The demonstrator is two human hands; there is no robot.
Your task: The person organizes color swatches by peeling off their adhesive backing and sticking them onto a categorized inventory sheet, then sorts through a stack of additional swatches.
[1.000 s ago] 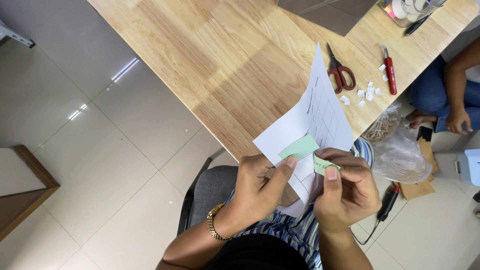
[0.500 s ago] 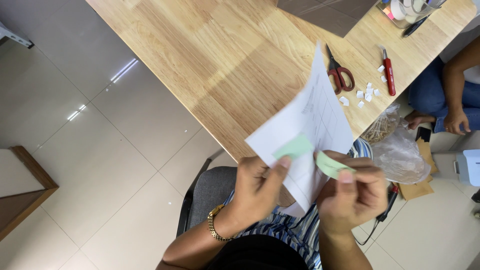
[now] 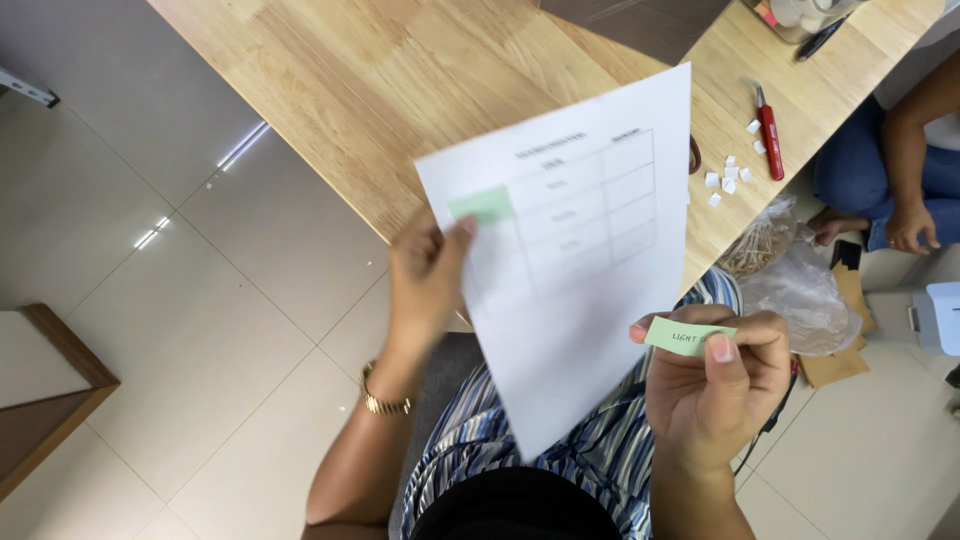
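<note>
Since the earlier frames, the white sheet (image 3: 575, 260) has been raised and turned flat toward the camera, so its printed table grid is now visible, and the two hands have separated. Right hand (image 3: 720, 385), at 5 o'clock in the view, is closed on a small light-green paper strip (image 3: 688, 336), pinched between thumb and fingers; the strip lies just beside the sheet's lower right edge, whether touching it cannot be told. Left hand (image 3: 425, 280), at 9 o'clock from the sheet's centre, is clamped on the sheet's left edge, thumb on the front face. A gold bracelet (image 3: 383, 403) sits on the left wrist. A light-green patch (image 3: 482, 205) occupies the upper left cell of the grid, just above the left thumb. Below the sheet, a blue-and-white striped shirt (image 3: 600, 460) is visible.

Beyond the sheet, a wooden table (image 3: 380, 90) spans 11 to 1 o'clock. On it, at 2 o'clock, lie a red-handled tool (image 3: 770, 140) and several small white paper pieces (image 3: 728, 180), near each other. A clear plastic bag (image 3: 790, 280) lies below the table edge at 3 o'clock. Another person's arm (image 3: 905, 170) shows at the right border, well apart from the sheet
</note>
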